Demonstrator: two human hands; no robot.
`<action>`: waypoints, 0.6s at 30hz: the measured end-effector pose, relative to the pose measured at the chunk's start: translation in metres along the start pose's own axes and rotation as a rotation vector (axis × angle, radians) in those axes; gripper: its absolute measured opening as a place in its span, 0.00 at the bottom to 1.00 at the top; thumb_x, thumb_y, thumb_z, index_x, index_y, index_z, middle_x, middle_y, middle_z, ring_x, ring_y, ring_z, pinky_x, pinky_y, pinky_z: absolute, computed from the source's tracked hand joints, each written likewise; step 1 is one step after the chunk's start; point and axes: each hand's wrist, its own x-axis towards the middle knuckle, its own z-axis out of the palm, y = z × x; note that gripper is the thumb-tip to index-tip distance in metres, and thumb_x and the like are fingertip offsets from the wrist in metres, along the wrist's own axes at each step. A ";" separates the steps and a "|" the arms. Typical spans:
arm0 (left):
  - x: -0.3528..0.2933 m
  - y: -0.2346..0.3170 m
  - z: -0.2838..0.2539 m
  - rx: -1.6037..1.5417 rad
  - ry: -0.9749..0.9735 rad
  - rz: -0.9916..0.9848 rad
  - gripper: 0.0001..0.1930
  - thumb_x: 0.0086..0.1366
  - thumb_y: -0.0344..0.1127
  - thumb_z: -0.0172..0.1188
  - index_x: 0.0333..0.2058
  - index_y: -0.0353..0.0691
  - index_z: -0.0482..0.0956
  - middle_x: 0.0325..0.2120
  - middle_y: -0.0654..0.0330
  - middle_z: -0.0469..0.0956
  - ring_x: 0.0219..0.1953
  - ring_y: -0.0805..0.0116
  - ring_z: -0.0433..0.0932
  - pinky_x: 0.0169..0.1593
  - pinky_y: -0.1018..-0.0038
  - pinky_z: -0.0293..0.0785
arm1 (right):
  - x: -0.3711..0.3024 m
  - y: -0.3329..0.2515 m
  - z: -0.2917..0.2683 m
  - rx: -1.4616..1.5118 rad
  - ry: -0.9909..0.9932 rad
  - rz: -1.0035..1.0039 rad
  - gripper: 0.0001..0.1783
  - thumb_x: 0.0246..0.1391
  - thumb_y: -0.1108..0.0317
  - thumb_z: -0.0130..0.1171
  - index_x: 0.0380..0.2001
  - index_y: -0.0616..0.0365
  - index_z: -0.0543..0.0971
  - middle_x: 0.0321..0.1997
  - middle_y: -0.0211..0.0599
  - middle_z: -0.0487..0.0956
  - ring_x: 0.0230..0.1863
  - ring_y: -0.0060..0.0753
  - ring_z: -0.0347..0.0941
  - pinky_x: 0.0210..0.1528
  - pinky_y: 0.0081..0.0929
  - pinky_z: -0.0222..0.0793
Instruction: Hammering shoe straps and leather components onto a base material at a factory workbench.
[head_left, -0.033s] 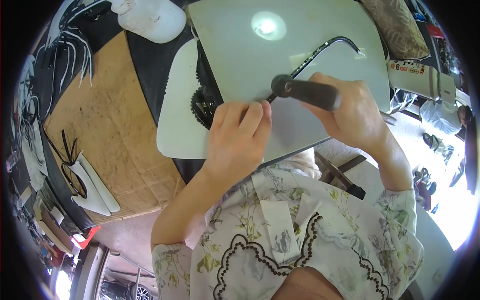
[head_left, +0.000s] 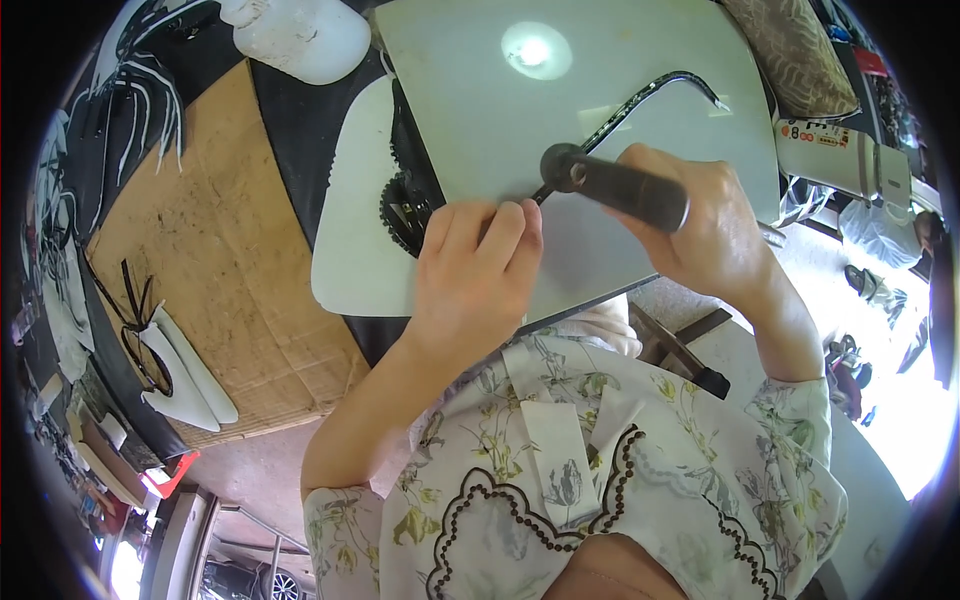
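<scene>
My right hand (head_left: 715, 215) is closed around a hammer and holds it above the slab. The hammer's dark head (head_left: 630, 187) points left, its round end close to my left fingertips. Fingers curled, my left hand (head_left: 480, 260) pinches a narrow black strip (head_left: 625, 112) with a pale edge against the smooth, pale slab (head_left: 480, 110). From those fingers the strip runs up and right, then hooks round to a whitish tip. Its lower end is hidden under my left hand. Left of that hand lies a white cut panel (head_left: 355, 240) with a dark toothed-edge piece (head_left: 405, 212) on it.
Brown cardboard (head_left: 220, 250) covers the table's left side, with white pieces and black straps (head_left: 185, 370) on it. A white plastic jar (head_left: 300, 38) stands at the back left. Pale strips (head_left: 150, 95) hang beyond. A patterned cushion-like bundle (head_left: 795, 55) sits at the back right.
The hammer head has tipped slightly and shifted a little to the right. My left hand and the strip stay almost where they were.
</scene>
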 end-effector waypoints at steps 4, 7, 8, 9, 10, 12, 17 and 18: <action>0.000 0.001 -0.002 -0.012 -0.007 -0.039 0.12 0.51 0.24 0.67 0.36 0.33 0.83 0.33 0.61 0.74 0.34 0.62 0.75 0.38 0.67 0.70 | -0.003 0.003 0.010 0.029 -0.087 0.066 0.12 0.60 0.60 0.59 0.30 0.55 0.71 0.20 0.37 0.76 0.19 0.44 0.74 0.21 0.40 0.67; -0.005 0.003 -0.002 0.006 0.032 -0.025 0.11 0.52 0.24 0.68 0.36 0.33 0.82 0.33 0.61 0.74 0.34 0.62 0.75 0.38 0.67 0.69 | -0.003 -0.002 -0.004 0.208 0.072 0.092 0.11 0.58 0.61 0.60 0.30 0.55 0.71 0.21 0.36 0.77 0.20 0.45 0.74 0.22 0.41 0.68; -0.007 0.005 -0.004 0.006 0.032 -0.028 0.11 0.52 0.24 0.68 0.36 0.33 0.82 0.33 0.61 0.74 0.34 0.62 0.75 0.38 0.67 0.69 | -0.005 -0.004 -0.002 0.208 0.070 0.091 0.11 0.58 0.61 0.60 0.30 0.55 0.71 0.21 0.36 0.77 0.20 0.45 0.74 0.22 0.41 0.68; -0.006 0.004 -0.004 0.014 0.033 -0.021 0.11 0.52 0.25 0.68 0.36 0.33 0.82 0.33 0.60 0.74 0.34 0.63 0.75 0.38 0.67 0.69 | -0.003 -0.003 0.003 0.132 0.029 0.030 0.12 0.59 0.60 0.60 0.30 0.55 0.71 0.21 0.36 0.76 0.20 0.45 0.74 0.23 0.41 0.68; -0.005 0.003 -0.004 0.022 0.035 -0.015 0.11 0.51 0.25 0.68 0.36 0.33 0.82 0.33 0.60 0.74 0.34 0.63 0.75 0.38 0.67 0.69 | -0.002 -0.001 0.005 0.055 -0.012 -0.031 0.12 0.59 0.60 0.59 0.31 0.55 0.71 0.20 0.36 0.76 0.20 0.45 0.75 0.23 0.41 0.68; -0.007 0.002 -0.003 0.024 0.026 -0.016 0.11 0.51 0.25 0.68 0.35 0.33 0.82 0.33 0.60 0.74 0.35 0.63 0.75 0.38 0.66 0.69 | 0.000 -0.001 0.001 0.018 -0.071 -0.013 0.12 0.59 0.60 0.59 0.31 0.56 0.71 0.20 0.36 0.75 0.21 0.45 0.75 0.23 0.40 0.68; -0.008 0.004 -0.007 0.020 0.026 -0.010 0.11 0.52 0.26 0.69 0.35 0.33 0.81 0.34 0.60 0.75 0.35 0.62 0.76 0.38 0.65 0.70 | 0.004 -0.003 -0.002 0.077 -0.045 -0.052 0.12 0.57 0.62 0.60 0.31 0.58 0.70 0.20 0.37 0.74 0.22 0.46 0.75 0.23 0.40 0.68; -0.009 0.003 -0.007 0.020 0.044 -0.007 0.10 0.51 0.26 0.66 0.34 0.32 0.81 0.33 0.58 0.75 0.35 0.61 0.75 0.39 0.65 0.71 | 0.004 -0.002 0.010 0.047 -0.154 -0.016 0.13 0.56 0.62 0.61 0.31 0.58 0.70 0.20 0.38 0.75 0.22 0.47 0.74 0.23 0.41 0.68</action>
